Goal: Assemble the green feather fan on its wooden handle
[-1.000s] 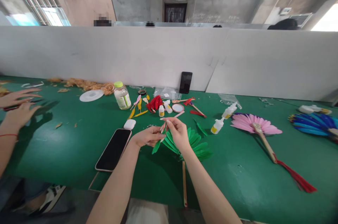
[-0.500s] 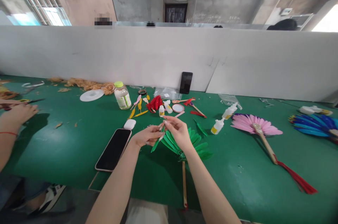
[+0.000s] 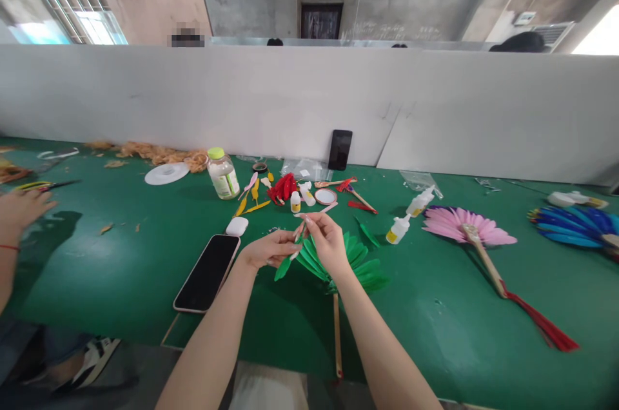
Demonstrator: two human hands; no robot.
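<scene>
My left hand (image 3: 271,249) is closed on a loose green feather (image 3: 283,268), whose tip hangs below the fingers. Touching its upper end, my right hand (image 3: 325,236) pinches at the feather's stem; the fingertips of both hands nearly meet. Partly behind my right hand and wrist lies a green feather fan (image 3: 360,262) with a wooden handle (image 3: 337,332) pointing toward me. A single green feather (image 3: 368,233) rests right of my right hand. Small white glue bottles (image 3: 295,202) stand just beyond my fingers.
A phone (image 3: 207,273) and white case (image 3: 236,226) lie left. Farther back are a jar (image 3: 223,175), red feathers (image 3: 283,189) and an upright phone (image 3: 340,149). Right are glue bottles (image 3: 398,229), a pink fan (image 3: 469,227) and a blue fan (image 3: 575,226). Another person's hand (image 3: 26,207) is far left.
The green feather has turned slightly in my fingers, showing its broad side. The other person's hand has moved left, away from the scissors. My hands have barely shifted.
</scene>
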